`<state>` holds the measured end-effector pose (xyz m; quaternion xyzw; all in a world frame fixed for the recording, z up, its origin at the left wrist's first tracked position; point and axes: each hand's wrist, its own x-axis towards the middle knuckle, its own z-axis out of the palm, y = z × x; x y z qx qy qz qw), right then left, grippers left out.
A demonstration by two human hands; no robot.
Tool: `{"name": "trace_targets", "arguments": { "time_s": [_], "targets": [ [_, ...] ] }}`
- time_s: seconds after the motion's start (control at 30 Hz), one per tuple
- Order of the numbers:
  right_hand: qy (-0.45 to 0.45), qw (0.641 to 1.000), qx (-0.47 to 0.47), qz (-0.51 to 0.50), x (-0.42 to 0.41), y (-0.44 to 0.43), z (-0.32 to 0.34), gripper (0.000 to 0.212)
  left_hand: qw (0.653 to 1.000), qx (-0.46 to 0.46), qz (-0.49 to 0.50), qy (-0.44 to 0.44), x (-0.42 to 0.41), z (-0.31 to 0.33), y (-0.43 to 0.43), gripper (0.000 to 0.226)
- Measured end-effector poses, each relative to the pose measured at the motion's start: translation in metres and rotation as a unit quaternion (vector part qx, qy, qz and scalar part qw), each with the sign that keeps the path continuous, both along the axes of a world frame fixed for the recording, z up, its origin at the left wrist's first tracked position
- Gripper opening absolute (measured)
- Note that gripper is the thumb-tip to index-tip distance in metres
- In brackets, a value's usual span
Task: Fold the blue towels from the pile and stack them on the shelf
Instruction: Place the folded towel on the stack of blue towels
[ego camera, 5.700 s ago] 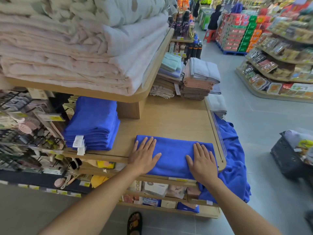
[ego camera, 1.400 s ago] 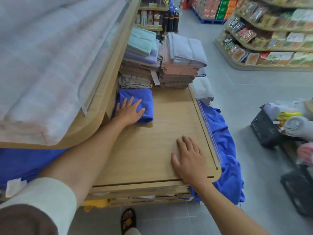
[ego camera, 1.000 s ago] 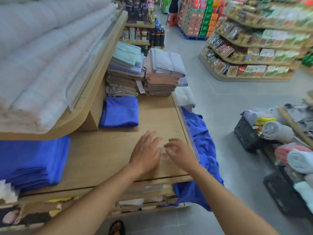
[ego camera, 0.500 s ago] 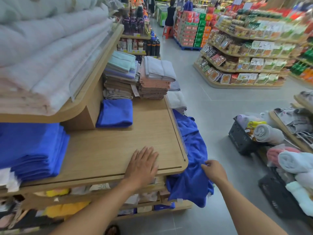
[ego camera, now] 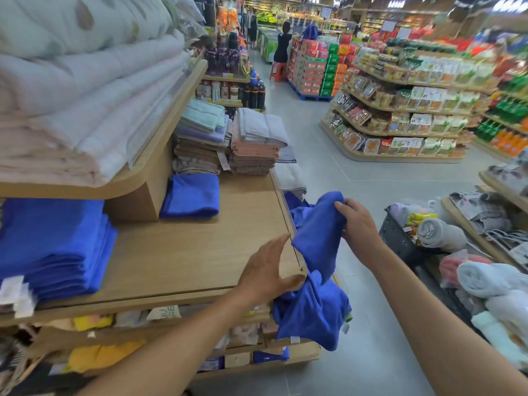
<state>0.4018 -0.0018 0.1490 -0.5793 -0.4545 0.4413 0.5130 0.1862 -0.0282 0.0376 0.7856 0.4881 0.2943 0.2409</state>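
My right hand (ego camera: pixel 358 228) grips a crumpled blue towel (ego camera: pixel 318 235) and holds it up beside the right edge of the wooden shelf (ego camera: pixel 183 252). Below it, the pile of loose blue towels (ego camera: pixel 311 312) hangs over the shelf's right side. My left hand (ego camera: pixel 267 271) hovers over the shelf's front right corner, fingers spread, its thumb near the pile. One folded blue towel (ego camera: pixel 191 196) lies at the back of the shelf. A stack of folded blue towels (ego camera: pixel 51 247) sits at the left.
Pale bedding (ego camera: pixel 85 87) fills the upper shelf at the left. Stacks of grey, pink and brown towels (ego camera: pixel 254 144) stand behind the folded one. A dark basket (ego camera: pixel 400 238) and rolled towels (ego camera: pixel 440 232) are on the right. Grocery shelves and the aisle floor lie beyond.
My right hand has taken a blue towel from the hanging pile and lifted it up to shelf height. My left hand has come off the shelf top toward its corner.
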Motion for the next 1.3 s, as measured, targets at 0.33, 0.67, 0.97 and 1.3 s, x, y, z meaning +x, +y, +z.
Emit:
{"name": "trace_targets", "arguments": {
  "time_s": [0.33, 0.67, 0.97, 1.3],
  "targets": [
    [0.177, 0.97, 0.127, 0.107, -0.047, -0.042, 0.141, 0.017, 0.884, -0.046, -0.039, -0.464, -0.007, 0.159, 0.001, 0.025],
    [-0.037, 0.942, 0.218, 0.252, -0.09, -0.047, 0.165, 0.053, 0.824, -0.076, -0.024, -0.561, -0.046, 0.248, -0.019, 0.029],
    [-0.203, 0.953, 0.172, 0.147, -0.116, -0.029, 0.031, 0.038, 0.805, -0.324, 0.039, -0.496, -0.098, 0.16, -0.011, 0.033],
    [0.179, 0.981, -0.075, 0.008, -0.108, 0.01, 0.029, 0.038, 0.882, -0.411, -0.026, -0.23, -0.162, 0.111, -0.001, 0.031]
  ]
}}
